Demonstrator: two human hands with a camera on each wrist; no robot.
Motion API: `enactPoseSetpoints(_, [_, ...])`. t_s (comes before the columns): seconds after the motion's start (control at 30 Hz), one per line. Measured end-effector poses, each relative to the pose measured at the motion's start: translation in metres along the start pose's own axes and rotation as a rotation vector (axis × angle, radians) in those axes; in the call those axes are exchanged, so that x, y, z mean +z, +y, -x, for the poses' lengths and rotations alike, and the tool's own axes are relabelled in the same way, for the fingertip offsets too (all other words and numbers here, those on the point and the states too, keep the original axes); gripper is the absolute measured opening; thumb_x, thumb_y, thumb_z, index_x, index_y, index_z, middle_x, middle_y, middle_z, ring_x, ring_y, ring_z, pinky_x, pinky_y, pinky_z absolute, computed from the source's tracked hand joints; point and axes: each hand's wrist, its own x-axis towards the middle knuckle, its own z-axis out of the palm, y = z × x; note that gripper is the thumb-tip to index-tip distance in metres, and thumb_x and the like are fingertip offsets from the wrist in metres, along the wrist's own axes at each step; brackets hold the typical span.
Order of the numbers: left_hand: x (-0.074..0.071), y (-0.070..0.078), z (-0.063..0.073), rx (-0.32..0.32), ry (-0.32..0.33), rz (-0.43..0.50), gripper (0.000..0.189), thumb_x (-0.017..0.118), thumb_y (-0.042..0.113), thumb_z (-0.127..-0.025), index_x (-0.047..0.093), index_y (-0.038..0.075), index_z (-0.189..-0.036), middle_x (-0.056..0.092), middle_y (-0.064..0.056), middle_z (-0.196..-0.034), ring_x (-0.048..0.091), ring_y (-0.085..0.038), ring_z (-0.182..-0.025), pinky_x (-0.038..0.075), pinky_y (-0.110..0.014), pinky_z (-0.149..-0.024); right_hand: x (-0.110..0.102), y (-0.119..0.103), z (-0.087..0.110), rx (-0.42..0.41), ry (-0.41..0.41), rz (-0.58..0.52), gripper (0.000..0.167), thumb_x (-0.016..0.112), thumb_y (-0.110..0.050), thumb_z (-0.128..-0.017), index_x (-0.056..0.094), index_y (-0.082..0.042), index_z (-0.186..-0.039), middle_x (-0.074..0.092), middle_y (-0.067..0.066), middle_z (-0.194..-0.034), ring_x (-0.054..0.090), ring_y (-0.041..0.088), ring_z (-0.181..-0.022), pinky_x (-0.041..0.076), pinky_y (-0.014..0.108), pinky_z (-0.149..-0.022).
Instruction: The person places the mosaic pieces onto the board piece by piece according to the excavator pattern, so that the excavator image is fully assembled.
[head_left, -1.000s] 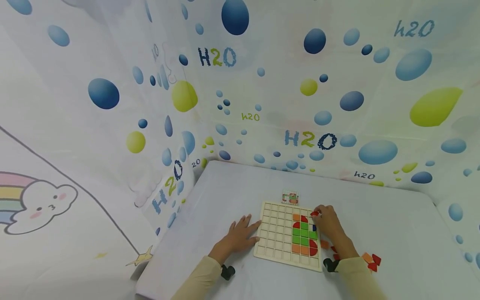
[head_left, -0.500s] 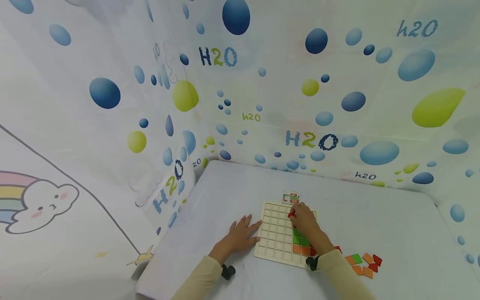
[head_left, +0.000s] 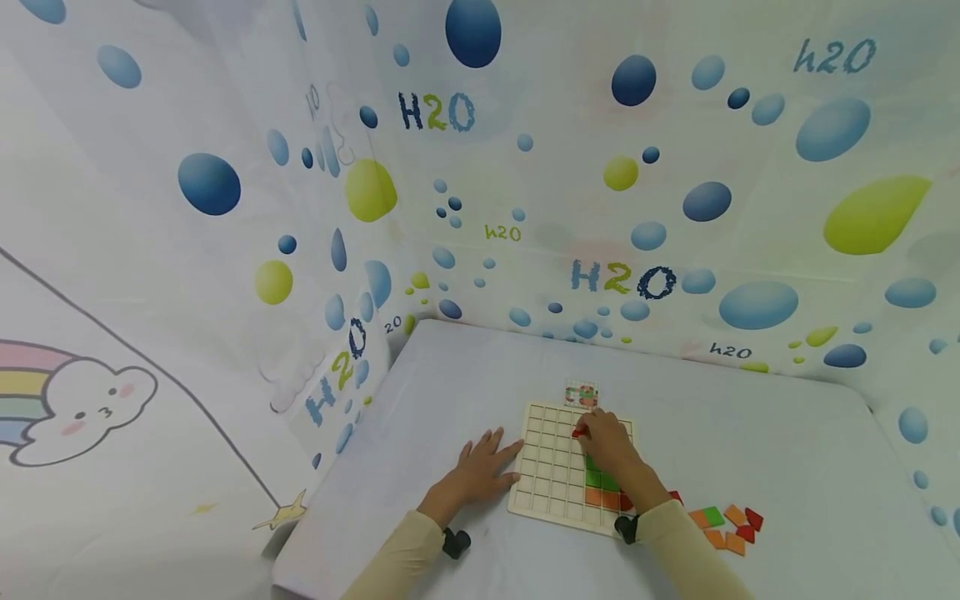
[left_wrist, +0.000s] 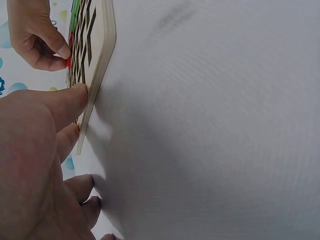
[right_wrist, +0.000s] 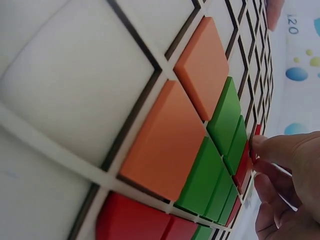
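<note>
A pale wooden grid board lies on the table with several coloured tiles set in its right half. My left hand is spread flat at the board's left side; in the left wrist view its nearest fingertips rest on the wooden edge. Over the upper middle of the grid, my right hand pinches a small red tile between thumb and finger, low at the cells. Green tiles and orange tiles sit in cells beneath that wrist. The hand and forearm hide the board's upper right part from the head view.
A small printed pattern card lies just beyond the board's far edge. Loose orange, red and green tiles are scattered on the table to the right. Patterned sheets rise behind and at the left.
My right hand has moved left from the board's right edge with the red tile, then shifted slightly further left and settled over the upper middle cells. The left hand has stayed in place.
</note>
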Motion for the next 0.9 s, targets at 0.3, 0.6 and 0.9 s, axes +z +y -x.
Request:
enactPoseSetpoints(0.3, [0.001, -0.002, 0.001, 0.004, 0.002, -0.003, 0.063, 0.057, 0.05, -0.107, 0.039, 0.031, -0.165, 0.023, -0.015, -0.175, 0.021, -0.038, -0.162, 0.017, -0.064, -0.128, 0.001, 0.001, 0.003, -0.023, 0.019, -0.02, 0.005, 0.073, -0.002, -0.097, 0.074, -0.005, -0.102, 0.065, 0.008, -0.098, 0.059, 0.029, -0.09, 0.056, 0.049, -0.083])
enactPoseSetpoints(0.6, [0.001, -0.003, 0.002, 0.013, 0.005, -0.003, 0.063, 0.057, 0.049, -0.107, 0.04, 0.031, -0.164, 0.023, -0.015, -0.175, 0.021, -0.038, -0.162, 0.017, -0.064, -0.128, -0.001, 0.006, 0.01, -0.01, 0.045, -0.011, 0.009, 0.077, -0.006, -0.096, 0.074, -0.006, -0.104, 0.064, 0.012, -0.105, 0.059, 0.028, -0.092, 0.054, 0.051, -0.083])
enactPoseSetpoints(0.9, [0.002, -0.006, 0.001, 0.021, 0.008, -0.017, 0.063, 0.058, 0.05, -0.107, 0.04, 0.03, -0.164, 0.024, -0.015, -0.175, 0.022, -0.038, -0.161, 0.018, -0.064, -0.127, -0.036, 0.033, 0.044, 0.21, 0.008, -0.135, 0.021, 0.069, -0.013, -0.103, 0.069, -0.003, -0.122, 0.061, 0.022, -0.126, 0.063, 0.039, -0.113, 0.055, 0.058, -0.096])
